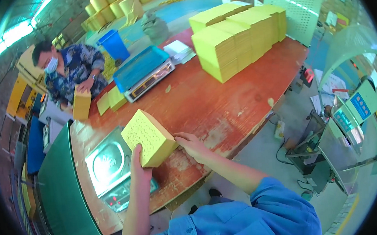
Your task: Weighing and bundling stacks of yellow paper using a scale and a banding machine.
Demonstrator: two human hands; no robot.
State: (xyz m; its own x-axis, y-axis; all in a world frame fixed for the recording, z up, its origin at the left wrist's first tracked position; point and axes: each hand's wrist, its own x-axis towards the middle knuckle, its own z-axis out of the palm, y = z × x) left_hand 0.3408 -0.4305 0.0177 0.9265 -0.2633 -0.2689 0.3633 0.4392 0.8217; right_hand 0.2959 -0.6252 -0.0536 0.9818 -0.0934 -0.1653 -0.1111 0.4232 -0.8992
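Observation:
A thick stack of yellow paper sheets (148, 135) is held tilted between my two hands, just above the red table. Its top sheet carries a pattern of curved marks. My left hand (141, 161) grips the near left side, thumb lying on the patterned face. At the right corner, my right hand (191, 145) presses its fingers against the stack's side; some fingertips are hidden. Beside my left hand sits a digital scale (97, 171) with a shiny metal pan, partly covered by the stack.
Tall yellow paper stacks (235, 40) stand on the red table (187, 104) at the far right. A blue-topped scale (143, 68), white sheets (178, 52) and small yellow piles (116, 97) are farther back. A masked co-worker (73, 66) handles another yellow stack (81, 104) at left.

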